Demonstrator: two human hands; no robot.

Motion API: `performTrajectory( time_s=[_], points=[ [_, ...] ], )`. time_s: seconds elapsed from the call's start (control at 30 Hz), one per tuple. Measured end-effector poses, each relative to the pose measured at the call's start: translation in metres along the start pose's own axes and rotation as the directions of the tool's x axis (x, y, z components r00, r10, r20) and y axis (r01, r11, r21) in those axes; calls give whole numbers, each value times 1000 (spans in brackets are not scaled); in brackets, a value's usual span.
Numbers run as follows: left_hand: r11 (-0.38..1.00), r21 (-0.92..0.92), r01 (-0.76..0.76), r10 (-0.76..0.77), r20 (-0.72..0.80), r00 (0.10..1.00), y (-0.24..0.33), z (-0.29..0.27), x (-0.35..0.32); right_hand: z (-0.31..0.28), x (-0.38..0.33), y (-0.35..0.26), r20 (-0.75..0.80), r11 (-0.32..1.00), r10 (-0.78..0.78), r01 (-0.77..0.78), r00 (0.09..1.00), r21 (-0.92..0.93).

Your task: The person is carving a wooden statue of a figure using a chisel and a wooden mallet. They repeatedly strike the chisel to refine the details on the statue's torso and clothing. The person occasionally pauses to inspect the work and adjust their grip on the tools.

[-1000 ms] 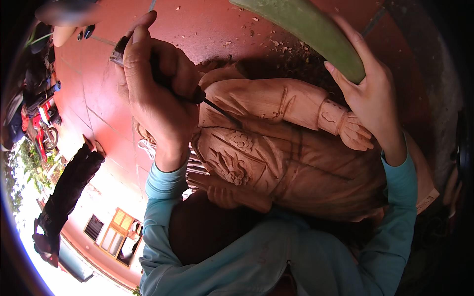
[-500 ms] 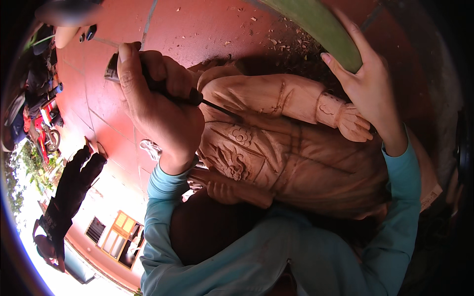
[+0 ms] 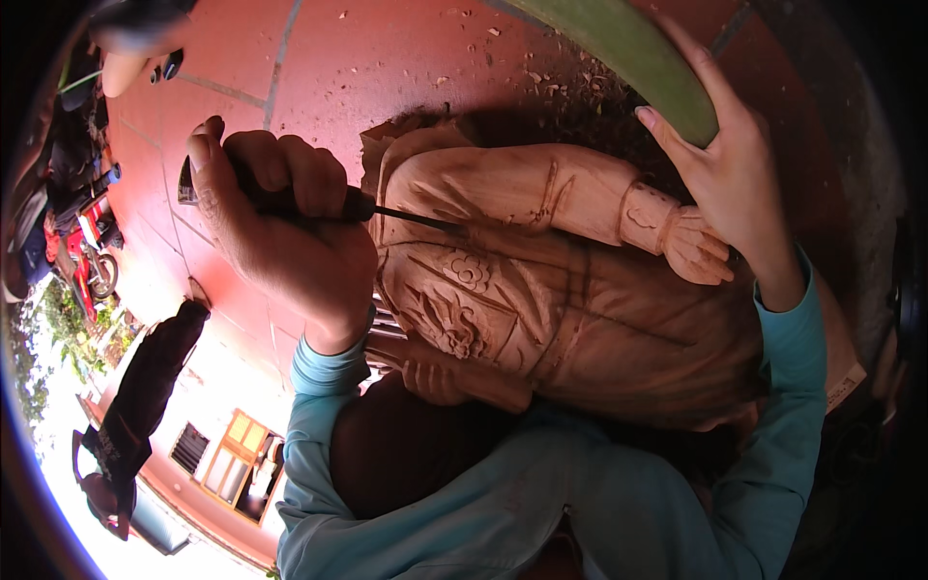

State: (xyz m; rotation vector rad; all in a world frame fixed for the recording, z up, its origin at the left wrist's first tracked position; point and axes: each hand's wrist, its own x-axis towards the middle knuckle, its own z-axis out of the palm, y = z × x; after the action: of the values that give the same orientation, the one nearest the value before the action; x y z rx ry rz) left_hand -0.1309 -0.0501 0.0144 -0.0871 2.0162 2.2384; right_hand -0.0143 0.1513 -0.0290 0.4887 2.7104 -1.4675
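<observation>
A pale wooden carved figure, with a robe, flower relief and a carved hand, lies across my lap. My left hand is closed around the dark handle of a carving chisel; its thin blade tip rests on the figure's upper chest near the arm. My right hand is spread with fingers against a curved green object above the figure's carved hand. Both sleeves are light blue.
Red floor tiles with scattered wood chips lie beyond the figure. A red motorbike stands at far left. A dark hanging cloth and a building with a yellow window frame appear at lower left.
My left hand with the chisel has shifted slightly left and down; the blade now lies flatter across the figure's chest. The right hand keeps its place on the green object.
</observation>
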Motion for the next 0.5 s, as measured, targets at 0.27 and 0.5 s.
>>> performTrajectory(
  time_s=[0.27,0.5],
  points=[
    [1000,6,-8,7,69,998,2,-1,-7,1,-1,-1,-14,999,40,-40,999,-16],
    [997,-79,-13,18,58,998,3,-10,9,18,-9,14,-125,992,41,-26,991,121]
  ],
)
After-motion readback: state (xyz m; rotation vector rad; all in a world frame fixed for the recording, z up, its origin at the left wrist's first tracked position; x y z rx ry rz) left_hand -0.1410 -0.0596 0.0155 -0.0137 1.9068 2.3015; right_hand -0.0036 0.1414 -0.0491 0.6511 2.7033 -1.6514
